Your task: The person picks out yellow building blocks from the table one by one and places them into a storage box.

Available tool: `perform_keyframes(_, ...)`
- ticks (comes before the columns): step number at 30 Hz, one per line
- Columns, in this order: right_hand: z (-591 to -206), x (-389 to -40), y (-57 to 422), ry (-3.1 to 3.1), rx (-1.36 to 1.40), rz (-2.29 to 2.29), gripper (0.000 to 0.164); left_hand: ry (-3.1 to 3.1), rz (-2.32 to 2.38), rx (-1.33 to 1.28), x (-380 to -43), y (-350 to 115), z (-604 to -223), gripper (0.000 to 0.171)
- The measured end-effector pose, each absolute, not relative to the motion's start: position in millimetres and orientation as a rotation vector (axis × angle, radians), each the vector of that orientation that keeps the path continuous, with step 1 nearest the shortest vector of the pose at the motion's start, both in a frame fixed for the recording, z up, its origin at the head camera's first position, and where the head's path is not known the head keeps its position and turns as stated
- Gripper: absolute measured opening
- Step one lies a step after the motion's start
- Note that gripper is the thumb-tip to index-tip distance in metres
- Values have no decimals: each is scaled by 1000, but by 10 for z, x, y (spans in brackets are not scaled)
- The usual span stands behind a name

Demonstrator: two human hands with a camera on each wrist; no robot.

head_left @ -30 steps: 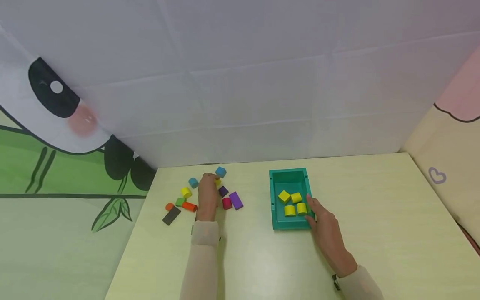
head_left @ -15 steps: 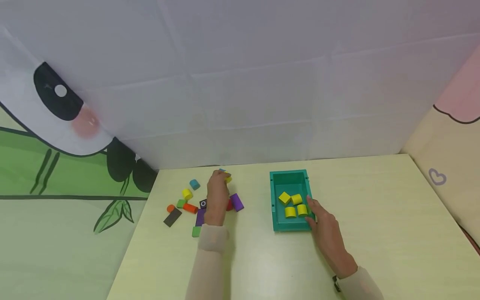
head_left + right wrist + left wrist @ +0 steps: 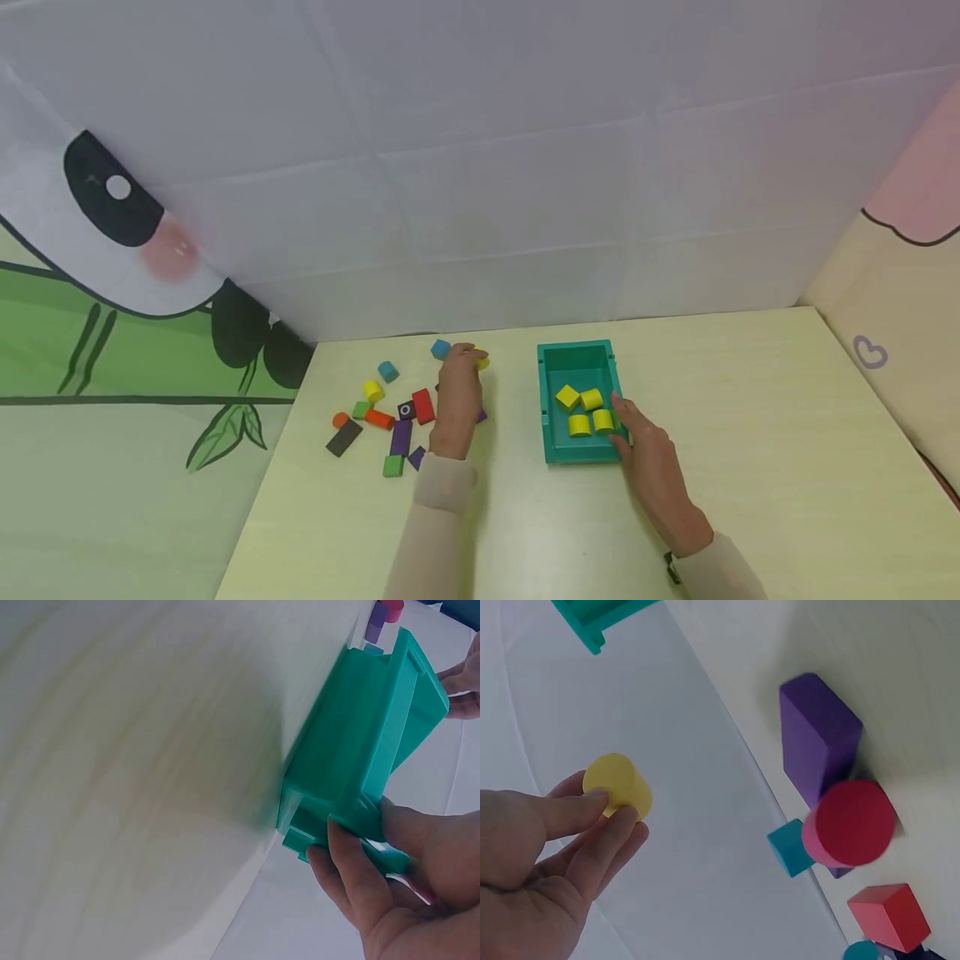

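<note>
My left hand (image 3: 459, 396) pinches a yellow cylinder block (image 3: 619, 780) between thumb and fingertips, raised above the loose blocks. Beneath that hand, the left wrist view shows a purple block (image 3: 817, 739) and a magenta cylinder (image 3: 855, 823), both mostly hidden in the head view. To the right stands a green plastic bin (image 3: 585, 454), with several yellow blocks (image 3: 579, 426) lying in its near half. At the bin's right side my right hand (image 3: 656, 471) holds its wall, fingers and thumb around the rim in the right wrist view.
Loose blocks spread left of my left hand: a blue cube (image 3: 440, 349), a blue cylinder (image 3: 387, 371), a yellow cylinder (image 3: 372, 390), a red block (image 3: 423, 406), a dark grey block (image 3: 344, 438) and a green block (image 3: 393, 466). A white cloth backdrop (image 3: 510, 208) rises behind the table.
My left hand has moved right with the yellow cylinder, toward the bin, uncovering the red block and purple pieces behind it. My right hand and the bin have stayed put.
</note>
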State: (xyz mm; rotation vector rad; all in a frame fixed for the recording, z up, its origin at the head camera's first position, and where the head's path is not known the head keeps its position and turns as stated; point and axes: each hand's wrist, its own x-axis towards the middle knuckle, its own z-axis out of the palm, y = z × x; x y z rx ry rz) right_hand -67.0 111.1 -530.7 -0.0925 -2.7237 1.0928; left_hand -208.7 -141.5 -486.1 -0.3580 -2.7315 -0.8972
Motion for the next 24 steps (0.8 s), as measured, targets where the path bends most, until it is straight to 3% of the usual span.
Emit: perform_keyframes(24, -5277, -673, 1098, -2724, -102, 1099, 69, -2841, -959, -381, -1990, -1060, -4811, 28)
